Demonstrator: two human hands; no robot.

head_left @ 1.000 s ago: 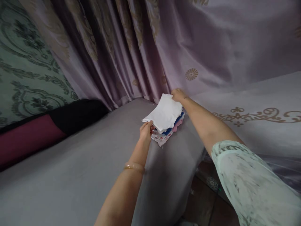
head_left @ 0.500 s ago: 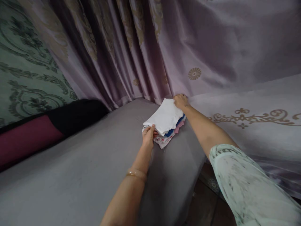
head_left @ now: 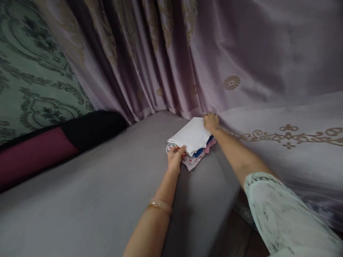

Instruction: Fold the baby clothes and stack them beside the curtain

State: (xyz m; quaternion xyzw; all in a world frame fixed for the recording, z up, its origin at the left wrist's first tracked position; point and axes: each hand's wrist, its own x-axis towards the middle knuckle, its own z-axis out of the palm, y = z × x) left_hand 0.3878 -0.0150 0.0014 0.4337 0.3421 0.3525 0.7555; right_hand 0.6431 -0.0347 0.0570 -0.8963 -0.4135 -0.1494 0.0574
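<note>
Against the lilac curtain (head_left: 252, 46), on the grey surface (head_left: 107, 185), the folded cloth pile (head_left: 190, 135) lies between both hands: left hand (head_left: 175, 157) pinching its near edge, right hand (head_left: 211, 122) curled on its far corner, grip unclear.

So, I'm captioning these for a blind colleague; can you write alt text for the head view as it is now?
Two bare hands, left and right, hold the edges of a white folded cloth atop a small stack of blue, pink and patterned fabrics, on a grey-covered surface beside purple curtains.
</note>
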